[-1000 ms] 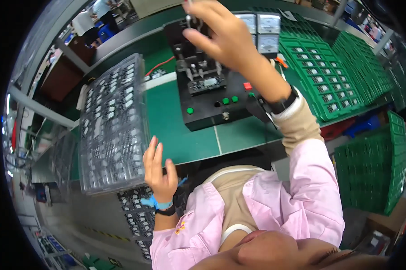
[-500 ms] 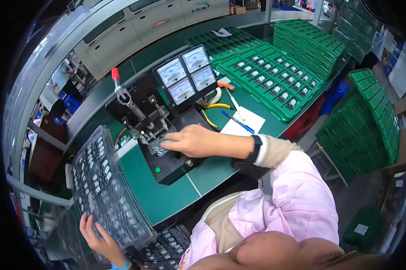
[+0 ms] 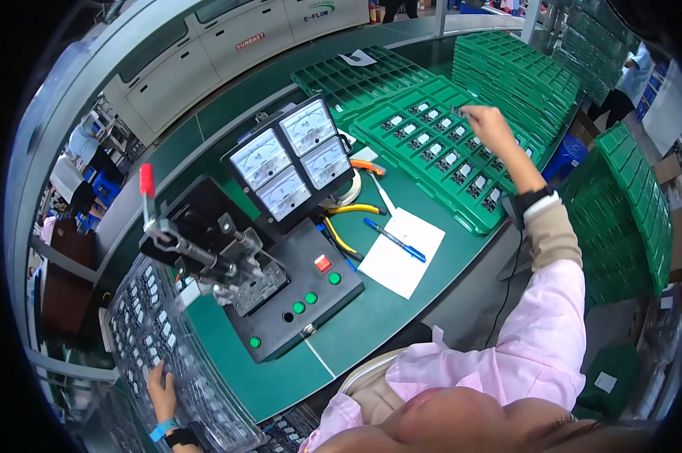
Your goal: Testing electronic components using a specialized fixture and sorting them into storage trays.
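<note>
- The green tray (image 3: pixel 450 155), at the desk's right edge, is largely filled with small parts.
- The clear tray (image 3: pixel 171 355), at the left edge, is steadied by the left hand (image 3: pixel 162 383), fingers flat.
- A small part (image 3: pixel 457 112) is pinched in the right hand (image 3: pixel 490 127) over the green tray; empty pockets remain.

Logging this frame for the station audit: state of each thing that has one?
right hand: pinched over green tray, contents unclear
green tray: some pockets filled
left hand: flat on clear tray
clear tray: pockets filled
clamp lever: raised
blue pen: lying on paper
</note>
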The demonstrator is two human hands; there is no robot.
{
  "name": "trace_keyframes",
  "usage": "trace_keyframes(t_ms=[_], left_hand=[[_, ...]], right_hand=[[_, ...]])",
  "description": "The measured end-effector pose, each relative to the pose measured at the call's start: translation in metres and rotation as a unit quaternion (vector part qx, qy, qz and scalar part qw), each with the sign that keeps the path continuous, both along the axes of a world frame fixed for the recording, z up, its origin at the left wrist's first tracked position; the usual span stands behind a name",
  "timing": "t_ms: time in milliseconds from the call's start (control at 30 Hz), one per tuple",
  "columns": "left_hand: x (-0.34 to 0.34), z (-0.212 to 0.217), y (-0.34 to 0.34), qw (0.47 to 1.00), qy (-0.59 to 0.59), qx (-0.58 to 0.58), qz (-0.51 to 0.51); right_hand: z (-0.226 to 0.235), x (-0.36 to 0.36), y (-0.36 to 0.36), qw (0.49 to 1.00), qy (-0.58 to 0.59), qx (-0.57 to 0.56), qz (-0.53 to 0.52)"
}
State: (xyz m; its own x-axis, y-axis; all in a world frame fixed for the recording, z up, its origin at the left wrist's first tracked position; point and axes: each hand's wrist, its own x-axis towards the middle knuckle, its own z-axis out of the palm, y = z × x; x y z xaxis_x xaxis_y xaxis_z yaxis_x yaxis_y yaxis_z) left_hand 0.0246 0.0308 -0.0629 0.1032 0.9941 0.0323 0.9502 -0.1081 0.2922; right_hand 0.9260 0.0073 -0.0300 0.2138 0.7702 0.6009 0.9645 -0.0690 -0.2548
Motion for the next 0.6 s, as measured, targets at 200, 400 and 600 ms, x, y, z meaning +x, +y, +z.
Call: trace_keyframes(t_ms=[200,400,600], left_hand=[[-0.027,-0.02,-0.006,0.995,0.081,0.059,0.027],[-0.027,-0.018,-0.007,0.996,0.076,0.037,0.037],[-0.023,-0.008,-0.011,0.994,0.056,-0.014,0.089]], right_hand=[[-0.026,0.072,0.086,0.99,-0.069,-0.118,-0.037],[-0.036,0.115,0.122,0.926,-0.089,-0.285,-0.232],[-0.08,0.14,0.104,0.951,-0.092,-0.195,-0.221]])
